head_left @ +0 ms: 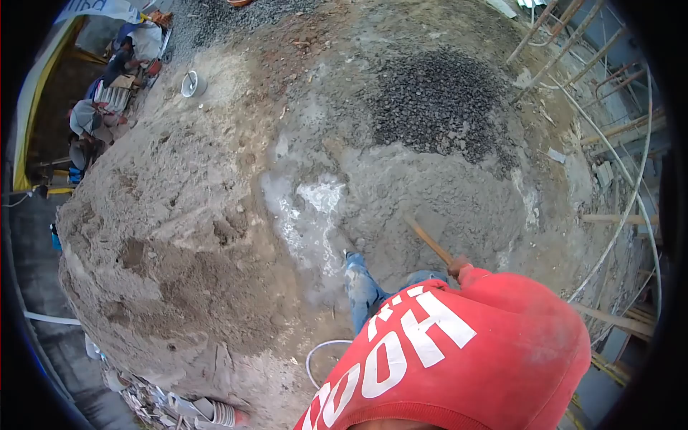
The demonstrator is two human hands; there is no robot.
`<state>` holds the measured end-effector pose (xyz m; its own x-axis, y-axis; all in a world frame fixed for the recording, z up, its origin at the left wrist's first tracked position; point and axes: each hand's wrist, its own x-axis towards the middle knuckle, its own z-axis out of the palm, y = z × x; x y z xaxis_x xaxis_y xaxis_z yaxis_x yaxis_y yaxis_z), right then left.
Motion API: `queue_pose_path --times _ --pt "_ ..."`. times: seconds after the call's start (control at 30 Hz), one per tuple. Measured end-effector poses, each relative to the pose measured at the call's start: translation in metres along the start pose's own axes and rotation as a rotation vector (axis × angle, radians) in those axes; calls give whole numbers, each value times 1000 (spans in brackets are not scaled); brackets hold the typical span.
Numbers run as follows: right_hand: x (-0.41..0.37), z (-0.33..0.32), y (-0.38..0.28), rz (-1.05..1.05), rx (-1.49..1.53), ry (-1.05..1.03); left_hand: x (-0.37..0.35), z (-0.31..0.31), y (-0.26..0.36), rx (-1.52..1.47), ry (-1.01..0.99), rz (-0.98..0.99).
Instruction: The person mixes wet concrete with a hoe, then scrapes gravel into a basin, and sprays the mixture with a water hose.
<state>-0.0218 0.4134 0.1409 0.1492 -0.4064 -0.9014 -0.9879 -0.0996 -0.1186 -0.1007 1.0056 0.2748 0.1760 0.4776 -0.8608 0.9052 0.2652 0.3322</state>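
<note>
My right hand (459,266) is wrapped round a long wooden handle (430,239) that reaches forward and to the left. The handle's far end goes into wet grey mortar (459,204), and any blade there cannot be made out. My left hand is not visible. The red sweatshirt (516,322) with white letters fills the lower right of the view. Below the mortar, blue trouser legs (362,287) show just in front of the sweatshirt.
A dark gravel pile (444,100) lies beyond the mortar. Left is a large sand heap (165,236), with a white bucket (193,84) behind it. People (86,118) sit at the upper left. Poles (566,43) and a pale hose (623,229) are on the right.
</note>
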Motion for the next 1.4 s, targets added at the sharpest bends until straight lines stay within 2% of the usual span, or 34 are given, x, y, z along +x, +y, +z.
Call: queue_pose_path --times 0.07,0.1,0.17,0.23,0.27,0.3,0.33,0.37,0.43,0.5,0.53,0.6,0.67,0.73,0.77,0.8,0.87,0.9,0.97,1.07,1.13,1.2,1.27,1.33,1.4 --pt "15 27 -13 80 -370 51 25 -18 53 15 38 -18" --pt "5 36 -37 80 -361 58 41 -23 83 11 51 -21" --pt "-35 33 -73 -5 -422 198 78 -26 154 0 60 1" --pt "-37 48 -74 -17 -408 145 120 -14 244 -3 43 72" --pt "-49 48 -83 -81 -455 53 147 5 293 -9 8 114" --pt "-63 55 -88 -148 -496 -45 165 35 348 -21 -27 166" --pt "-69 70 -93 -120 -465 -57 184 77 404 -15 -85 233" --pt "-70 82 -106 22 -291 -90 195 127 460 12 -160 326" --pt "-62 105 -118 303 53 -145 160 251 569 204 -302 656" --pt "-98 113 -161 337 134 -69 89 359 656 312 -551 800" --pt "-111 113 -189 343 192 9 52 407 688 384 -578 867" --pt "-72 147 -197 329 165 14 2 487 740 464 -742 968" --pt "-52 170 -229 343 138 -25 -30 547 776 562 -810 1066" --pt "-43 171 -283 354 178 -61 -31 584 805 696 -893 1230" --pt "-32 154 -317 237 155 -29 -19 606 817 724 -937 1315" --pt "-22 132 -352 119 126 10 -13 626 827 727 -900 1244" --pt "-55 154 -376 -43 50 -21 25 600 828 786 -818 1039" --pt "-48 155 -395 -32 68 -22 43 603 832 784 -820 960" --pt "-27 143 -443 409 332 1 129 582 833 892 -739 844" --pt "-86 80 -522 476 383 -18 173 514 825 941 -517 442" --pt "-76 83 -541 513 422 47 185 482 829 837 -516 252" --pt "-70 76 -575 559 409 144 187 475 840 865 -465 197" --pt "-64 57 -608 539 397 141 185 492 864 887 -440 187" --pt "-43 35 -644 512 375 133 183 525 899 895 -431 200" --pt "-25 12 -676 531 493 60 185 571 939 891 -440 237"
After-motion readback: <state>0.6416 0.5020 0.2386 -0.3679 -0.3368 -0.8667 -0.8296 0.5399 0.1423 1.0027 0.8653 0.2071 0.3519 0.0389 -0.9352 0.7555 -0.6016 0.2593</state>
